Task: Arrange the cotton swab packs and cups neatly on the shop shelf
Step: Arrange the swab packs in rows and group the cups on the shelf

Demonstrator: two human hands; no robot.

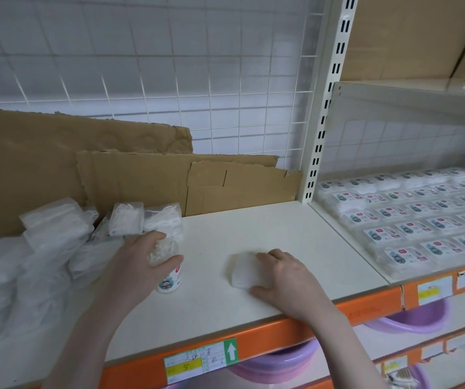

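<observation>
I am just starting: my left hand (141, 259) curls around a swab cup (168, 272) at 9 o'clock, my right hand (284, 272) curls over a flat swab pack (242, 272) mid-shelf, and the messy pile (57, 234) at 10 o'clock waits.

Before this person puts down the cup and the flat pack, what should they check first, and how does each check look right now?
1. Left hand has hold of the cup: ok, fingers curl round its top.
2. Cup upright on the shelf: ok.
3. Right hand controls the flat pack: ok, fingers curl over it.
4. Free shelf space between cup and post: ok.
5. Loose packs behind stacked neatly: not ok, tumbled against the cardboard.
6. Pack label facing front: cannot tell.
</observation>
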